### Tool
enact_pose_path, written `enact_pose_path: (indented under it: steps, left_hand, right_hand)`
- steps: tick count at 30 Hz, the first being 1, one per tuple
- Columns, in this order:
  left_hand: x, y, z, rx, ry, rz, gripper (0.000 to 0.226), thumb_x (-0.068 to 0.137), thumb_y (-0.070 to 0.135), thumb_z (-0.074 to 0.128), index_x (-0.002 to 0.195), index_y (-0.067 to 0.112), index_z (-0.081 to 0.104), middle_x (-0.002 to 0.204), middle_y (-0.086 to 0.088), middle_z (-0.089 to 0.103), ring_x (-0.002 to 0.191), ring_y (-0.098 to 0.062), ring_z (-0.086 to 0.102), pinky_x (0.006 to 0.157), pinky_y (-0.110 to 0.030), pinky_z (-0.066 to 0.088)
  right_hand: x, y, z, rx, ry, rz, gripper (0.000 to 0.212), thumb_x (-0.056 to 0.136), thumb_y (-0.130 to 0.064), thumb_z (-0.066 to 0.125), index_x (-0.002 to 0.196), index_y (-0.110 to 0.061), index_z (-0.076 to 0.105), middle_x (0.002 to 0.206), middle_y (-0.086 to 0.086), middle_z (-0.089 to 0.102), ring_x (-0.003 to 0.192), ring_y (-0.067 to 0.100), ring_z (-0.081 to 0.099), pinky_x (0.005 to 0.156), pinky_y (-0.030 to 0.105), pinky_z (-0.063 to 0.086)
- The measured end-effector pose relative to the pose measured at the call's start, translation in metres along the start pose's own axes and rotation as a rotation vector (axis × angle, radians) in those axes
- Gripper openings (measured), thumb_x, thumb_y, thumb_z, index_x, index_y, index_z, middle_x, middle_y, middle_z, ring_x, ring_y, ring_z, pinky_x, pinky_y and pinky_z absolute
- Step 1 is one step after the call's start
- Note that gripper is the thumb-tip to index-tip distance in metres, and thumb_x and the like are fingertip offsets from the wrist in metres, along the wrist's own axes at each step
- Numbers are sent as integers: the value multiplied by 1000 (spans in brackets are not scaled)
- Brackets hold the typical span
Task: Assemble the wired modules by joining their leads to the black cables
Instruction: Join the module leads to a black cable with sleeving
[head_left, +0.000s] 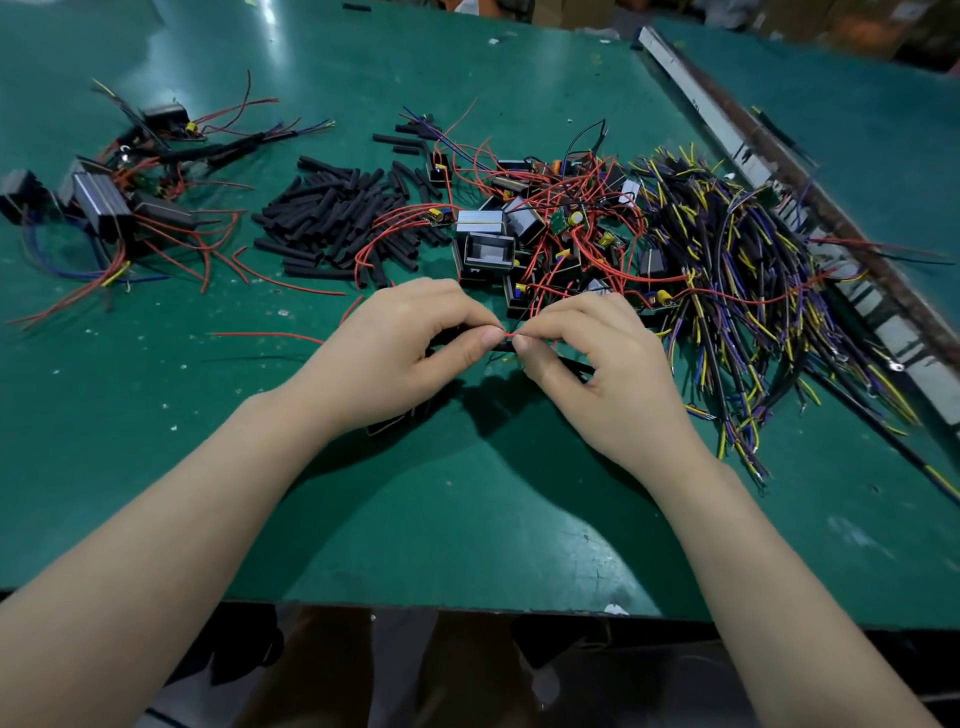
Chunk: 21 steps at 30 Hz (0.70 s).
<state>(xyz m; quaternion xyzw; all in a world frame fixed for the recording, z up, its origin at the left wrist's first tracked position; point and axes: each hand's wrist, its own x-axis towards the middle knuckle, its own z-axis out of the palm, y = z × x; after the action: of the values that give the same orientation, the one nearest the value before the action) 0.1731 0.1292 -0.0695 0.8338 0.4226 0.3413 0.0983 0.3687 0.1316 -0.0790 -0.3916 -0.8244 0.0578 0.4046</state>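
1. Nearest me, my left hand (415, 338) pinches a red wire (509, 335) between thumb and forefinger, with something black beneath my fingers; I think it is a black cable, but my hand hides most of it.
2. My right hand (597, 358) pinches the same red wire from the other side, fingertips almost touching the left's.
3. If I twist too hard, the thin strands could snap or slip apart.
4. Finished modules (104, 202) lie far left, black sleeves (332, 218) at middle, loose modules (519, 228) beyond my hands, cable pile (737, 270) right; a snagged lead could drag that tangle.
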Motion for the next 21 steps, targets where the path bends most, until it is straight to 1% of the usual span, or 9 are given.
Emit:
enact_pose_path:
  steps: [4, 6, 8, 10, 12, 14, 17, 21]
  left_hand:
    - [-1, -5, -8, -29, -15, -13, 22, 89, 24, 57, 86, 7, 71, 83, -5, 64, 79, -20, 60, 77, -32, 46]
    - [-2, -11, -15, -64, -12, -63, 21, 87, 26, 58, 82, 10, 72, 83, -4, 64, 79, -17, 59, 79, -25, 45]
    - [-1, -12, -17, -76, 7, -91, 20, 85, 27, 58, 86, 11, 71, 86, -1, 64, 81, -13, 58, 80, -16, 41]
    - [3, -7, -13, -68, 38, -70, 23, 87, 27, 58, 98, 11, 70, 89, 0, 64, 83, -10, 57, 82, -14, 40]
    - [6, 0, -5, -60, 43, -23, 23, 88, 26, 60, 101, 10, 70, 89, 0, 65, 83, -11, 59, 83, -21, 44]
    - [9, 3, 0, -45, 35, 27, 17, 89, 21, 63, 95, 8, 72, 86, -4, 65, 81, -15, 60, 79, -29, 47]
    - [9, 3, 4, -45, 61, 53, 13, 88, 16, 64, 91, 8, 73, 83, -4, 64, 76, -13, 57, 75, -29, 47]
    - [8, 4, 8, -47, 91, 34, 12, 86, 16, 65, 86, 7, 73, 79, -4, 64, 72, -17, 58, 70, -34, 48]
  right_hand:
    - [1, -3, -3, 54, 32, 19, 8, 86, -10, 67, 82, -6, 73, 86, 2, 67, 84, 17, 55, 80, 40, 43]
    - [1, -3, -4, 71, 32, 49, 9, 85, -10, 66, 82, -5, 73, 86, 1, 67, 84, 12, 52, 81, 38, 41]
    - [1, -2, -4, 75, 26, 68, 9, 86, -9, 65, 83, -5, 72, 86, 1, 67, 84, 12, 51, 82, 37, 40]
    - [1, -2, -3, 65, 29, 57, 10, 86, -9, 64, 83, -4, 72, 87, 2, 67, 85, 13, 51, 81, 39, 42]
    - [1, -1, -3, 53, 30, 44, 10, 87, -10, 64, 84, -5, 72, 88, 2, 67, 85, 18, 54, 79, 42, 44]
    - [0, 1, -2, 36, 20, 36, 9, 86, -9, 64, 85, -5, 72, 89, 3, 67, 85, 25, 57, 77, 46, 46]
    - [0, 2, -1, -20, 26, 27, 7, 85, -10, 65, 84, -7, 72, 88, 3, 67, 84, 29, 58, 74, 52, 46]
    - [1, 0, 1, -101, 23, 40, 8, 83, -14, 64, 81, -10, 71, 85, 0, 67, 82, 29, 58, 72, 51, 45]
